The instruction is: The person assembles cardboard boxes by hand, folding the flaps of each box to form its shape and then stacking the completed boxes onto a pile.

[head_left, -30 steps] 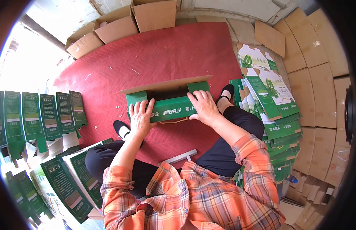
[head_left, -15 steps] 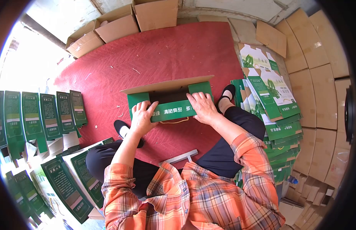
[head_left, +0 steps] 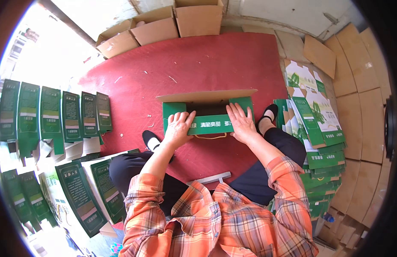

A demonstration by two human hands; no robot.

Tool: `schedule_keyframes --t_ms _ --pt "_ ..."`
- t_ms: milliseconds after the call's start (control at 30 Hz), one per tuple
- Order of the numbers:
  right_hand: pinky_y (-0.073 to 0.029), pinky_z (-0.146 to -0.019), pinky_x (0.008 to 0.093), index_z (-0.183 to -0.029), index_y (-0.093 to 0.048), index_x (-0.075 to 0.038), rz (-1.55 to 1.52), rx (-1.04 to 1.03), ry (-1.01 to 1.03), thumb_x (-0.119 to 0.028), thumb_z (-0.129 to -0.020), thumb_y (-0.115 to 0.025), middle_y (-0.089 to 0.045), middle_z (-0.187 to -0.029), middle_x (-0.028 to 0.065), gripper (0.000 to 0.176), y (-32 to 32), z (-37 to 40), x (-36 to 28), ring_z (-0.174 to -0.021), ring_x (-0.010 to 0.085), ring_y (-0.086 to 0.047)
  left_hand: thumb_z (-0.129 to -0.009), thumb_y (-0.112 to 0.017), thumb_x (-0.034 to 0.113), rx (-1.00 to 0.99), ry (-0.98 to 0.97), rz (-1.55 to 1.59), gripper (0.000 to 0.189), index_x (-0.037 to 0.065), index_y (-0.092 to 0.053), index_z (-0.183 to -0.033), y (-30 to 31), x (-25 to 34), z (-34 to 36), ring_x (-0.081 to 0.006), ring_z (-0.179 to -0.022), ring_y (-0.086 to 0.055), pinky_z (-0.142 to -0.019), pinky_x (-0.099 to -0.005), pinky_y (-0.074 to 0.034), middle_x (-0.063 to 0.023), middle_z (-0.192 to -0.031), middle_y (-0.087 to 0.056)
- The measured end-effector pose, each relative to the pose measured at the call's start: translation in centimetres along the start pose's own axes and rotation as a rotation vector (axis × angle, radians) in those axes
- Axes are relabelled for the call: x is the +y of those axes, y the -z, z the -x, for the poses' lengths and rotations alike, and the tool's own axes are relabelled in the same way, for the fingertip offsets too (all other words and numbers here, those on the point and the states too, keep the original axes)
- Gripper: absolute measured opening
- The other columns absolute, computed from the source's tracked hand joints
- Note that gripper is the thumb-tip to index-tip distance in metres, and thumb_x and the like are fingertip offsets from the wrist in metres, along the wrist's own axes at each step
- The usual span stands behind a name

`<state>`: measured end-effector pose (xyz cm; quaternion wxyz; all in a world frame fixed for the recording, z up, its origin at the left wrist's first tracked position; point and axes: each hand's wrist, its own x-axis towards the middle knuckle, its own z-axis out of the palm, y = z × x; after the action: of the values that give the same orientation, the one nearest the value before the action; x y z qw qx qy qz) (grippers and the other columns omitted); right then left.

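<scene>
A green carton (head_left: 213, 124) with white lettering sits in front of me, its brown-lined rear flap raised and its inside dark. A looped cord handle (head_left: 210, 137) hangs at its near edge. My left hand (head_left: 179, 128) lies over the carton's left near edge, fingers on the green panel and thumb toward the opening. On the right near corner rests my right hand (head_left: 241, 121), its fingers stretched toward the rear and somewhat apart. Neither hand is closed round anything.
Red mat (head_left: 198, 64) under the carton. Finished-looking green boxes (head_left: 51, 113) stand at the left; flat green-and-white cartons (head_left: 322, 137) are stacked at the right. Open brown boxes (head_left: 198, 19) line the back. A metal bar (head_left: 209, 177) lies near my legs.
The view has shifted, so the surroundings sit further right. My right hand's fingers are straighter and more spread on the carton's corner; my left hand stays on the left edge.
</scene>
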<state>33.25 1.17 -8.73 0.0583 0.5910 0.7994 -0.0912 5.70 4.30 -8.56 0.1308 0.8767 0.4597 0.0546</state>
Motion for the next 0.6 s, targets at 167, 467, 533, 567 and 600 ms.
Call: schedule_keyframes --t_ms 167,467,533,567,600 --pt "-0.024 -0.112 0.0591 -0.149 -0.028 -0.009 -0.143 -0.067 -0.074 -0.032 -0.062 -0.087 -0.025 -0.156 0.0118 0.107 3.1 0.4 0.1 -0.145 0.0294 -0.021 -0.061 -0.084 0.022 0.028 0.003 0.046 0.082 0.008 -0.049 -0.134 -0.2 0.2 -0.2 -0.0294 -0.116 -0.049 -0.097 -0.0440 -0.038 -0.0109 -0.119 -0.053" --pt "-0.045 -0.098 0.0373 -0.126 -0.058 -0.005 -0.733 0.724 -0.186 -0.006 -0.083 -0.069 -0.058 -0.127 0.0132 0.044 8.7 1.1 5.8 -0.115 0.0284 -0.056 -0.056 -0.088 0.029 0.228 0.337 0.263 0.090 0.005 -0.048 -0.132 3.9 0.4 -0.3 -0.0366 -0.115 -0.045 -0.099 -0.0458 -0.039 -0.0177 -0.121 -0.049" --pt "-0.048 -0.092 0.0330 -0.124 -0.060 -0.005 -0.893 0.712 -0.294 -0.006 -0.086 -0.067 -0.059 -0.123 0.0103 0.039 8.9 1.1 6.8 -0.110 0.0235 -0.059 -0.054 -0.089 0.026 0.374 0.388 0.370 0.093 0.000 -0.045 -0.133 7.1 0.7 0.4 -0.0374 -0.116 -0.043 -0.101 -0.0460 -0.037 -0.0209 -0.120 -0.047" --pt "-0.049 -0.089 0.0309 -0.123 -0.061 -0.006 -0.945 0.697 -0.329 -0.006 -0.087 -0.066 -0.060 -0.121 0.0090 0.036 8.8 1.1 7.2 -0.107 0.0213 -0.060 -0.057 -0.088 0.020 0.487 0.397 0.373 0.089 -0.002 -0.045 -0.132 8.3 0.4 1.0 -0.0337 -0.116 -0.047 -0.100 -0.0426 -0.040 -0.0179 -0.122 -0.050" --pt "-0.049 -0.084 0.0285 -0.121 -0.062 -0.006 -0.974 0.709 -0.308 -0.005 -0.087 -0.065 -0.061 -0.118 0.0069 0.035 8.8 1.1 7.2 -0.105 0.0180 -0.059 -0.059 -0.086 0.020 0.580 0.397 0.541 0.085 -0.002 -0.045 -0.131 9.8 0.0 1.9 -0.0318 -0.112 -0.049 -0.098 -0.0420 -0.042 -0.0170 -0.119 -0.051"
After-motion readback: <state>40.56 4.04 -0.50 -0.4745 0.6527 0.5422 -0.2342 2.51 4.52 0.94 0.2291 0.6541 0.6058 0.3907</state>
